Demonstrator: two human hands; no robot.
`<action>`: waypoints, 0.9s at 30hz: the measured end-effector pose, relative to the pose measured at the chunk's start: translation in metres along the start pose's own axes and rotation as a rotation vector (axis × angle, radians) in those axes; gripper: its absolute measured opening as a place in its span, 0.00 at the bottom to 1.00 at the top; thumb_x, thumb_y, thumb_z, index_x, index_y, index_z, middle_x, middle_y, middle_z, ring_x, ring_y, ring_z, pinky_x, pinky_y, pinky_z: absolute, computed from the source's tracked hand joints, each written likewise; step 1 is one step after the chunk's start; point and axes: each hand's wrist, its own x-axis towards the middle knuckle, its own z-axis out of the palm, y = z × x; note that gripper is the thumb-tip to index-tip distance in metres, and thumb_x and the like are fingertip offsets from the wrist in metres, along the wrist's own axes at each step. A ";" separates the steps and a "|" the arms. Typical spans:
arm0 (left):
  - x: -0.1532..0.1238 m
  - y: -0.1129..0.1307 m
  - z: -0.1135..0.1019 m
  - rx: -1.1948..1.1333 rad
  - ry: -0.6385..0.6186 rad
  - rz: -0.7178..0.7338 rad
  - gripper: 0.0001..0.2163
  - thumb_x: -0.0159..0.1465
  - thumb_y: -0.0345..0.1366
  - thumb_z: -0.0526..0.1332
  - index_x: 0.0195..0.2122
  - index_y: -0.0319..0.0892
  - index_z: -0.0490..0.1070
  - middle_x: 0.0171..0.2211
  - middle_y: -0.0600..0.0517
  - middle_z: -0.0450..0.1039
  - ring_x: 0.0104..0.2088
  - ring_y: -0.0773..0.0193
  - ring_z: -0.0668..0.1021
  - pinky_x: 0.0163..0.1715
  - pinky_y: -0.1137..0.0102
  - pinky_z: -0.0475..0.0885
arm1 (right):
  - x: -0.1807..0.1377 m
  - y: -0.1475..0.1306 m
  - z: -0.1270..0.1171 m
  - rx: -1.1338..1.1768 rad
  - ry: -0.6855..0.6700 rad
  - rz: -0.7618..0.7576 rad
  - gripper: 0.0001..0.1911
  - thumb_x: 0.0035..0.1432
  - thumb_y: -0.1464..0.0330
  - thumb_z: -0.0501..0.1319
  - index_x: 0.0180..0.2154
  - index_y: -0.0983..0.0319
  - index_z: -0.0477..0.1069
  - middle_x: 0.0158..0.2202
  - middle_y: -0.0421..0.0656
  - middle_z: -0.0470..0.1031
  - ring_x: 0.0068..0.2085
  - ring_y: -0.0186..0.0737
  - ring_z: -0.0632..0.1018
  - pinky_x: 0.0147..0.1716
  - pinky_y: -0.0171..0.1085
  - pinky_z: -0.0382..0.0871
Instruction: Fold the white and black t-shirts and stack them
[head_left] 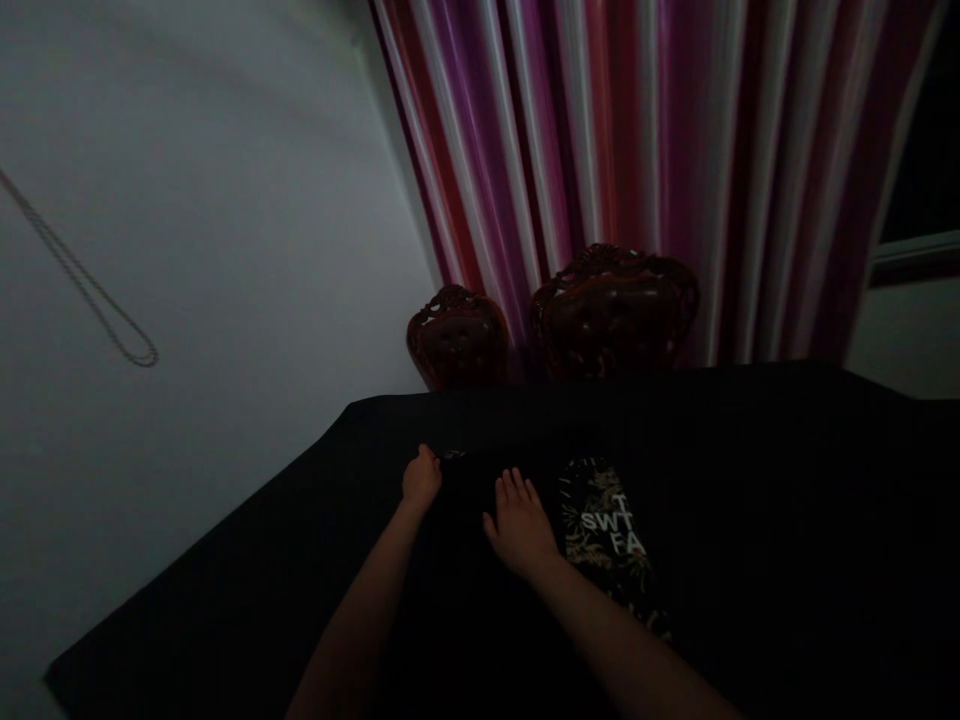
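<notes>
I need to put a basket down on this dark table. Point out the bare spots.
Bare: the dark table right of the printed garment, and the near-left corner below the left hand. Crowded: the middle, where the right hand lies flat on the garment. Dim light may hide small things.

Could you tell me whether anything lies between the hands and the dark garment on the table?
Nothing visible does. The left hand is closed on the garment at its far edge, and the right hand lies flat on it, beside the printed patch.
</notes>
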 end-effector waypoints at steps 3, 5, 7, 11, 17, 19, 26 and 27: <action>-0.002 -0.004 0.007 0.037 -0.007 -0.009 0.18 0.69 0.46 0.52 0.49 0.37 0.68 0.46 0.45 0.73 0.47 0.58 0.75 0.50 0.56 0.69 | -0.002 0.000 0.000 -0.001 -0.008 -0.014 0.36 0.67 0.54 0.44 0.64 0.77 0.54 0.66 0.58 0.49 0.68 0.53 0.45 0.65 0.49 0.34; 0.001 -0.005 0.010 0.054 -0.043 -0.011 0.21 0.68 0.51 0.52 0.46 0.36 0.70 0.47 0.44 0.73 0.49 0.56 0.75 0.52 0.54 0.67 | -0.002 -0.001 -0.003 0.004 0.005 -0.015 0.38 0.68 0.53 0.42 0.64 0.78 0.55 0.66 0.59 0.50 0.67 0.54 0.46 0.65 0.49 0.34; 0.006 -0.006 0.012 0.060 -0.099 0.005 0.23 0.66 0.53 0.55 0.45 0.37 0.71 0.47 0.44 0.73 0.50 0.55 0.74 0.53 0.53 0.66 | -0.003 -0.005 -0.009 0.003 0.043 -0.007 0.37 0.67 0.53 0.44 0.63 0.78 0.56 0.65 0.60 0.51 0.67 0.55 0.47 0.65 0.49 0.36; 0.014 -0.011 0.016 0.019 -0.175 0.038 0.19 0.65 0.49 0.59 0.47 0.38 0.70 0.48 0.46 0.72 0.48 0.57 0.74 0.51 0.55 0.69 | -0.006 -0.019 -0.026 0.004 0.117 -0.059 0.24 0.61 0.59 0.57 0.52 0.69 0.70 0.56 0.57 0.66 0.59 0.57 0.62 0.58 0.50 0.53; 0.019 -0.018 0.025 -0.112 -0.185 0.015 0.15 0.67 0.44 0.59 0.48 0.39 0.69 0.44 0.48 0.72 0.42 0.61 0.76 0.44 0.60 0.73 | -0.013 -0.033 -0.030 -0.060 0.082 -0.258 0.13 0.62 0.76 0.51 0.39 0.64 0.74 0.42 0.49 0.72 0.48 0.48 0.69 0.51 0.45 0.61; 0.020 -0.017 0.026 -0.138 -0.175 0.018 0.14 0.67 0.42 0.59 0.48 0.39 0.69 0.45 0.48 0.72 0.42 0.61 0.76 0.43 0.60 0.74 | -0.014 -0.034 -0.032 -0.028 0.055 -0.293 0.13 0.63 0.74 0.51 0.40 0.63 0.74 0.43 0.47 0.73 0.48 0.46 0.70 0.50 0.43 0.62; 0.013 -0.010 0.011 -0.152 -0.069 0.163 0.12 0.67 0.38 0.58 0.50 0.38 0.68 0.46 0.48 0.72 0.45 0.60 0.76 0.47 0.58 0.72 | -0.005 -0.025 -0.042 -0.018 -0.032 -0.066 0.18 0.64 0.69 0.51 0.51 0.69 0.72 0.51 0.56 0.71 0.53 0.52 0.69 0.53 0.46 0.61; 0.012 -0.008 0.008 -0.150 -0.052 0.198 0.12 0.68 0.37 0.58 0.50 0.38 0.67 0.46 0.48 0.71 0.46 0.59 0.75 0.48 0.58 0.72 | -0.005 -0.022 -0.040 -0.033 -0.065 0.010 0.23 0.63 0.67 0.53 0.57 0.72 0.66 0.57 0.60 0.65 0.59 0.57 0.64 0.57 0.51 0.57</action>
